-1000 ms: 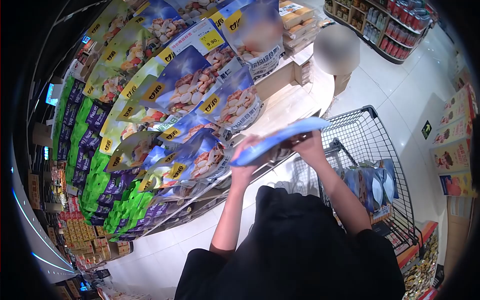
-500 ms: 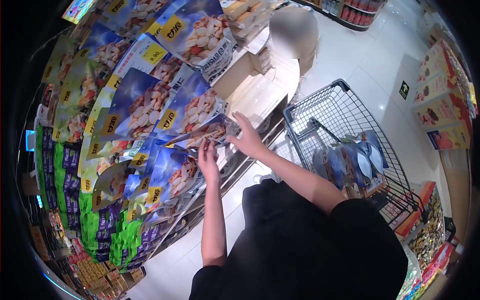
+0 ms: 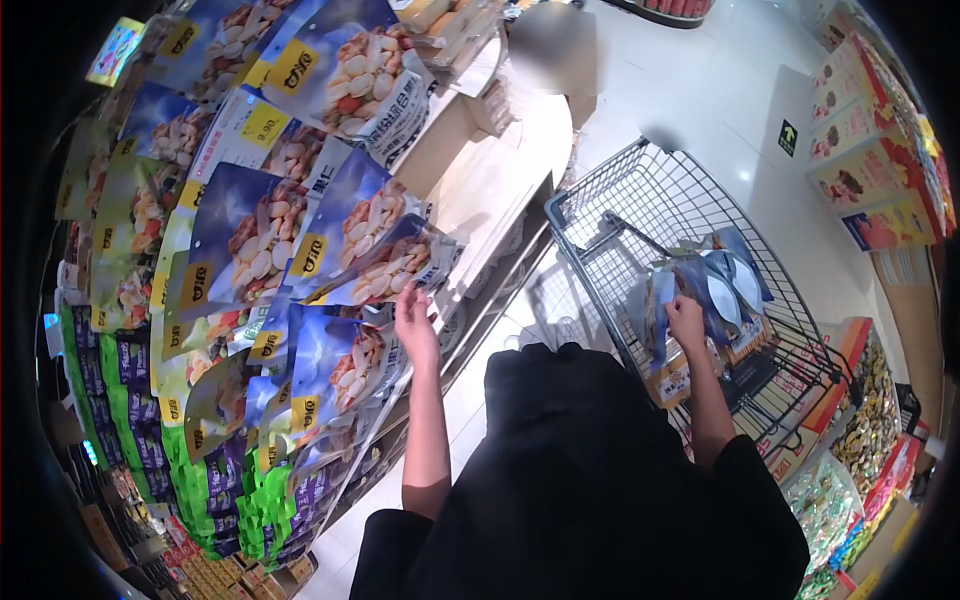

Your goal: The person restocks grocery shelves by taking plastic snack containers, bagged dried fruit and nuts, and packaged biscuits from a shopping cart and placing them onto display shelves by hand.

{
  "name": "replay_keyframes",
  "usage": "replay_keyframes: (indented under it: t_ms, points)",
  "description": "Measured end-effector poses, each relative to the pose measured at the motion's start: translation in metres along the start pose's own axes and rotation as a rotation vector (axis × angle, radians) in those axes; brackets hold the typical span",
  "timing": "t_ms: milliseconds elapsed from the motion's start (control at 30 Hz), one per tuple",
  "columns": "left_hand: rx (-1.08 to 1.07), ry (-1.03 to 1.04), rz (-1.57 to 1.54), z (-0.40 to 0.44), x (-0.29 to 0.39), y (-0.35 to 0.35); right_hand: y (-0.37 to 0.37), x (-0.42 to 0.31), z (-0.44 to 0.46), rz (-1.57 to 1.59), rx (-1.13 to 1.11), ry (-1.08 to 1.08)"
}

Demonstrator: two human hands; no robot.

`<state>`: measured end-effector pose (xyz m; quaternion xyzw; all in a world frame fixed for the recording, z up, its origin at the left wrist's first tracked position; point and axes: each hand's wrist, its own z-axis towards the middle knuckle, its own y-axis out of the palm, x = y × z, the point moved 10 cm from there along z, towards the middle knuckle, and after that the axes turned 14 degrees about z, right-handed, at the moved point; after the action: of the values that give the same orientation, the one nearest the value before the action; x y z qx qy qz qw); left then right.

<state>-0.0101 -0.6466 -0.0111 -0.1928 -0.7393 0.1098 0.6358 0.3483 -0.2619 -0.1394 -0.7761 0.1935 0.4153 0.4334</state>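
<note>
My left hand (image 3: 416, 325) is beside the shelf with its fingers stretched out and slightly apart. It rests near the lower right corner of a blue bag of mixed nuts (image 3: 395, 268) that leans out from the display. Below that hand stands another blue nut bag (image 3: 345, 365). Over the shopping cart (image 3: 690, 170), my right hand (image 3: 684, 320) is closed at the top edge of a blue nut bag (image 3: 657, 312). Several similar upright bags (image 3: 725, 285) stand beside it in the cart; their undersides are hidden.
A price card (image 3: 262, 124) reading 9.90 stands among the nut bags. Beyond them is a wooden shelf section (image 3: 500, 165). Green and purple packs (image 3: 215, 480) fill the lower left. Printed cartons (image 3: 870, 150) and bagged sweets (image 3: 825, 495) stand right of the cart.
My right hand has moved from the shelf bag to the bags in the cart and closed there. My left hand stays by the shelf. The view has shifted slightly.
</note>
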Motion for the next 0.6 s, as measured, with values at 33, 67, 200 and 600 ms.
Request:
replay_keyframes:
  t_ms: [33,67,200,600]
  points:
    - [0.016,0.020,0.013,-0.002,0.001,0.003,0.001,-0.026,-0.002,0.003,-0.009,-0.014]
    - [-0.054,0.024,0.001,-0.008,0.000,0.014,-0.013,-0.059,-0.006,0.098,0.055,-0.106]
    - [-0.466,0.127,-0.003,-0.060,-0.010,0.078,-0.050,-0.190,-0.041,0.444,0.120,-0.194]
    - [-0.651,0.443,0.126,-0.098,0.026,0.098,0.088,-0.415,-0.124,0.975,-0.280,-0.386]
